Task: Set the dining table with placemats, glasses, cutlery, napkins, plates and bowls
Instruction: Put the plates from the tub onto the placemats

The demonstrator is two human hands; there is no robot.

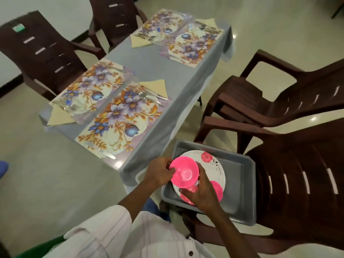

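A grey tray [240, 183] rests on a brown chair and holds white flowered plates [214, 164] with pink bowls [216, 189] on them. An upturned pink bowl [184, 172] is gripped at its left rim by my left hand [160, 174]. My right hand [201, 192] grips the stack of pink bowls under it. On the table lie several floral placemats [119, 120], each with a yellow napkin [156, 86] and cutlery [149, 96]. A clear glass [69, 106] stands on the far-left mat.
Grey cloth covers the table [149, 62]. Brown plastic chairs stand to the right [288, 101], under the tray [297, 183], and behind the table [41, 53]. A knife [108, 155] lies on the near mat's edge.
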